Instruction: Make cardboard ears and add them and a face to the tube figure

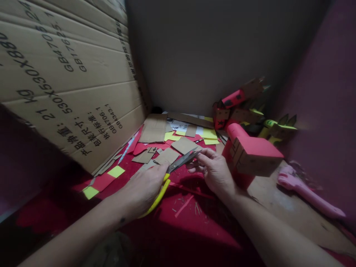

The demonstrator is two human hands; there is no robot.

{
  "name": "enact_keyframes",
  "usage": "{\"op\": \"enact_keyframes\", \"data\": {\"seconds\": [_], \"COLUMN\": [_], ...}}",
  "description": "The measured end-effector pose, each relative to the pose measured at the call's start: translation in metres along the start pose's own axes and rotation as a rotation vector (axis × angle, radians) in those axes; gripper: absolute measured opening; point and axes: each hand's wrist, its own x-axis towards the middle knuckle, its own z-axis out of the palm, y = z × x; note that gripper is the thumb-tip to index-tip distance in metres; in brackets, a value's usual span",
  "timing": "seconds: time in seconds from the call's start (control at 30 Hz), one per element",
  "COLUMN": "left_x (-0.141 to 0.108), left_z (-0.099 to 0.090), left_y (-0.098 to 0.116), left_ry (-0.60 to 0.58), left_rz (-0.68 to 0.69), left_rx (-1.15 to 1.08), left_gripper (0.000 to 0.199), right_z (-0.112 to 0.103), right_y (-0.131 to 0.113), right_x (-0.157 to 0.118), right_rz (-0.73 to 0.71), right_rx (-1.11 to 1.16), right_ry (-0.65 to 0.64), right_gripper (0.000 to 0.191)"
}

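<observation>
A printed cardboard panel (72,74) stands left of the red cloth (194,231), a red-topped cardboard model (254,152) right. Above the cloth, the left hand (148,187) clasps yellow-handled scissors (180,162); the right hand (218,171) curls by their tips, its hold unclear.

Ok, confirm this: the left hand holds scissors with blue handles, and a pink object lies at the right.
No: the head view shows yellow handles, not blue, on the scissors in the left hand. The pink object does lie at the right.
</observation>
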Motion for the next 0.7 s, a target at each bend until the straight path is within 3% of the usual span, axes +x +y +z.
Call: {"op": "enact_keyframes", "data": {"seconds": [0.13,0.47,0.7], "left_x": [0.000,0.002,0.001], "left_z": [0.004,-0.014,-0.011], "left_y": [-0.001,0.009,0.003], "left_ry": [-0.001,-0.081,-0.077], "left_rz": [-0.021,-0.035,-0.005], "left_rx": [0.009,0.033,-0.038], "left_gripper": [0.032,0.034,0.033], "right_z": [0.000,0.000,0.001], "right_y": [0.000,0.000,-0.001], "right_x": [0.000,-0.001,-0.001], "right_rz": [0.007,0.032,0.051], "right_rx": [-0.004,-0.011,-0.008], "right_ry": [-0.010,-0.009,0.002], "right_gripper": [0.022,0.015,0.021]}}
